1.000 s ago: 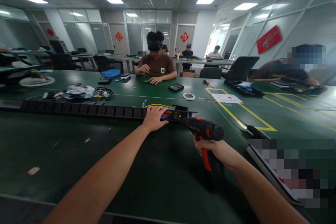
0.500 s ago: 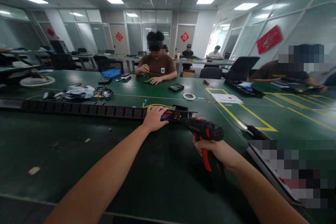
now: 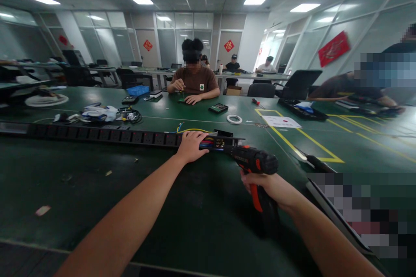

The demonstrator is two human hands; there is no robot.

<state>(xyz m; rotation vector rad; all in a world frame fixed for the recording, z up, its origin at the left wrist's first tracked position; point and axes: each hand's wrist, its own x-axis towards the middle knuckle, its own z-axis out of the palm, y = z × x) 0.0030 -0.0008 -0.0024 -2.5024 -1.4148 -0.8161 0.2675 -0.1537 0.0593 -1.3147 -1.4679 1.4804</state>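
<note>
A long black power strip (image 3: 136,137) with a row of sockets lies across the table. My left hand (image 3: 192,145) is closed over it near its right end, the fingers reaching across the top. Just right of that hand the strip's end is uncovered, with coloured wires and a small board (image 3: 220,143) showing. My right hand (image 3: 260,181) is wrapped around the handle of a black and orange cordless drill (image 3: 255,159). The drill points left, its nose against or very close to the strip's open end; the bit's exact contact cannot be made out.
Beyond the strip lie a cable bundle (image 3: 128,114), plastic bags (image 3: 99,113), a white ring (image 3: 234,119) and a paper sheet (image 3: 281,121). A black-handled tool (image 3: 320,164) is on the right. Across the table sits a person (image 3: 195,80); another person (image 3: 344,86) leans over at right.
Both my hands and the strip look unmoved. A pale bluish glint now shows by the drill's nose. At far right, a blurred figure appears larger and further right.
</note>
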